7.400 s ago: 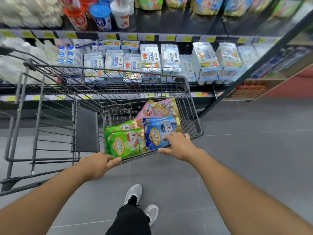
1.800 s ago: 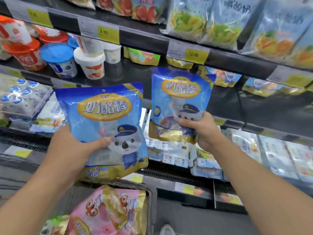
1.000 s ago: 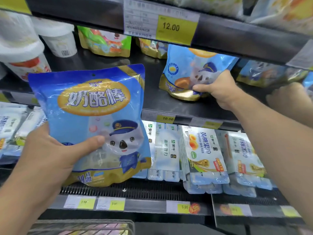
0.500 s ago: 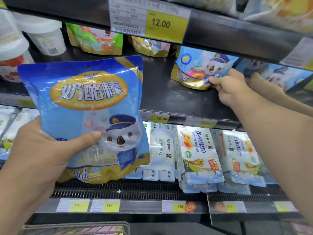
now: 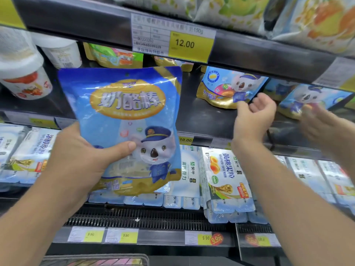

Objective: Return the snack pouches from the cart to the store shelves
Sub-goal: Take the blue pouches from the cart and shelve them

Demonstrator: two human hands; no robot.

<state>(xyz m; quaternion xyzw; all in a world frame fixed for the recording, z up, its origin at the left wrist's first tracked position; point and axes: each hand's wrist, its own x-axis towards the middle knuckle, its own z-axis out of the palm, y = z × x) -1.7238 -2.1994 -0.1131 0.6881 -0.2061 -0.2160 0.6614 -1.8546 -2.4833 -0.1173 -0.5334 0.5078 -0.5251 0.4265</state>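
Now: one pouch on the shelf, one in hand

Left hand point(image 5: 76, 160) grasps a blue pouch point(image 5: 126, 127) at centre-left of the frame, thumb across the front, fingers behind. Pouch is upright, face to camera: gold oval label, koala in a cap, gold band at the bottom.

Right hand point(image 5: 253, 116) is at centre-right, fingers loosely curled and released. Fingertips sit just beside the lower right corner of a second blue pouch point(image 5: 228, 89); can't tell if they touch it. That pouch stands on the dark middle shelf point(image 5: 203, 121), top tucked under the shelf above.

Another person's hand point(image 5: 318, 125), blurred, is at the right edge, in front of a third koala pouch point(image 5: 311, 100) on the same shelf.

Other items:
- Yellow price tag point(image 5: 190, 45) reading 12.00 on the upper shelf edge, top centre.
- Green pouch point(image 5: 115, 56) at the back of the middle shelf, behind the held pouch.
- White cups point(image 5: 25, 77) in the upper left.
- White-and-blue multipacks point(image 5: 224, 179) on the lower shelf; yellow 9.90 tags below them.
- Cart rim point(image 5: 92, 259) at the bottom left edge, something pink inside, too blurred to identify.
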